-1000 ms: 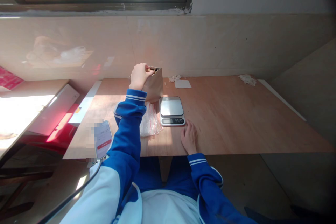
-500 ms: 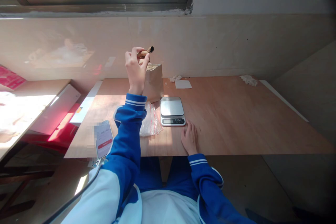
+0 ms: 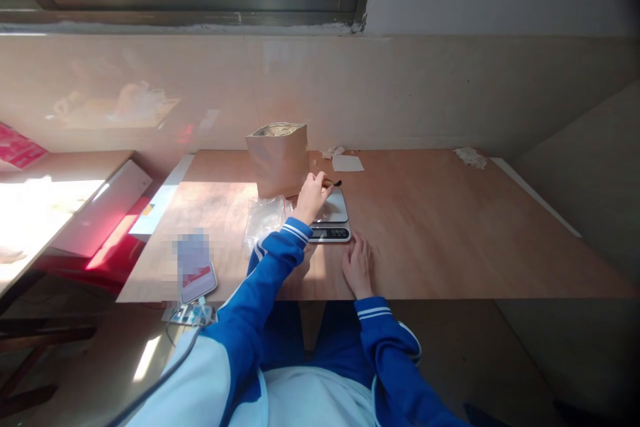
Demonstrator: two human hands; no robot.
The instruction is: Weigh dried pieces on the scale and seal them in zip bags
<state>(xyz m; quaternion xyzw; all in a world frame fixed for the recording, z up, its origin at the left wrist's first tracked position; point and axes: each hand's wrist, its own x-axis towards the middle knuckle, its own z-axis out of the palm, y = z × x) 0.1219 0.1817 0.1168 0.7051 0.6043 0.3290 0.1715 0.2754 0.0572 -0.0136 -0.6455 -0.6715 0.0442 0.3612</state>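
Observation:
My left hand (image 3: 313, 196) is closed on a small brown scoop-like piece (image 3: 337, 183) with a dark end, held over the far part of the kitchen scale (image 3: 338, 209). Fingers hide most of the piece, and I cannot tell whether it touches the metal plate. My right hand (image 3: 358, 263) rests on the table just right of the scale's front corner, its fingers loosely stretched out and holding nothing. Behind my left hand stands an open brown paper bag (image 3: 278, 163) with a light lining. Clear plastic zip bags (image 3: 265, 217) lie left of the scale, partly under my left forearm.
A phone (image 3: 199, 285) with a cable lies at the table's front left. A white paper (image 3: 348, 163) and crumpled tissue (image 3: 334, 152) are at the back, and more tissue (image 3: 470, 157) lies back right. The wooden table (image 3: 450, 233) meets the wall under a window.
My left hand has come down and right from above the paper bag to over the scale, carrying the brown piece. My right hand has stayed beside the scale.

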